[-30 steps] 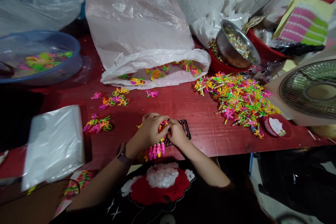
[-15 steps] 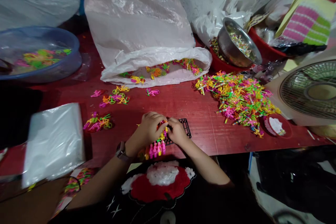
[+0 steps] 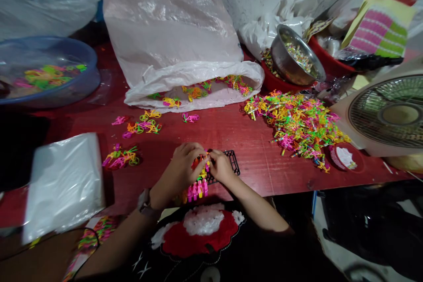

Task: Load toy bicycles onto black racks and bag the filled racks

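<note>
My left hand point(image 3: 183, 168) and my right hand point(image 3: 220, 166) meet over a black plastic grid point(image 3: 232, 162) near the front edge of the red table point(image 3: 251, 172). Both hands are closed, pinching a small neon plastic piece point(image 3: 205, 157) between the fingertips. A row of pink and yellow pieces point(image 3: 197, 188) stands on the grid just below my hands. A watch sits on my left wrist.
A big heap of neon plastic pieces point(image 3: 297, 123) lies right of the grid. A white plastic bag point(image 3: 191, 53) with more pieces lies behind, small clusters point(image 3: 145, 124) left. A blue basin point(image 3: 49, 72), a steel bowl point(image 3: 294, 57), a fan point(image 3: 390, 114) and a stack of clear bags point(image 3: 62, 185) surround.
My hands stay together over the grid, fingers shifting slightly around the small piece. The view has drifted a little.
</note>
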Demonstrator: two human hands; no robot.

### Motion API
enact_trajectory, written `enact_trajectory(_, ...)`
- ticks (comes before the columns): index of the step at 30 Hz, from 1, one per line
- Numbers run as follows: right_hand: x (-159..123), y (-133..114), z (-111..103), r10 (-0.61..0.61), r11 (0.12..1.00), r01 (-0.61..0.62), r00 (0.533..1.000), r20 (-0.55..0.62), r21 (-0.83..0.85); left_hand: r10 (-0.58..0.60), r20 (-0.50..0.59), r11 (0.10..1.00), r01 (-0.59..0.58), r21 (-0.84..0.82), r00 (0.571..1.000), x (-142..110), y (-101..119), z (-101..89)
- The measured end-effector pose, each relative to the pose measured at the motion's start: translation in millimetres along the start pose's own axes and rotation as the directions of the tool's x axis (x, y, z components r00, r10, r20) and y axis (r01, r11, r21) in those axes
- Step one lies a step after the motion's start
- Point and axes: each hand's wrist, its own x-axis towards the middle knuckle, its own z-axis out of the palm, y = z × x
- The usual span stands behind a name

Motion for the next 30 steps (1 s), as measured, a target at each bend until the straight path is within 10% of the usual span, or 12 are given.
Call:
enact_trajectory(6, -2, 1, 3, -0.032, 0.999, 0.032, 0.999, 0.0, -0.021, 0.029, 0.144, 0.998, -0.038, 0.059, 0.989, -25, 13, -8.2)
enact_trajectory(30, -2, -7, -5, 0.041, 0.994, -0.047, 0.997, 0.06, 0.1, 0.027, 0.046, 0.997, -0.031, 0.076, 0.999, -32, 9, 3.2)
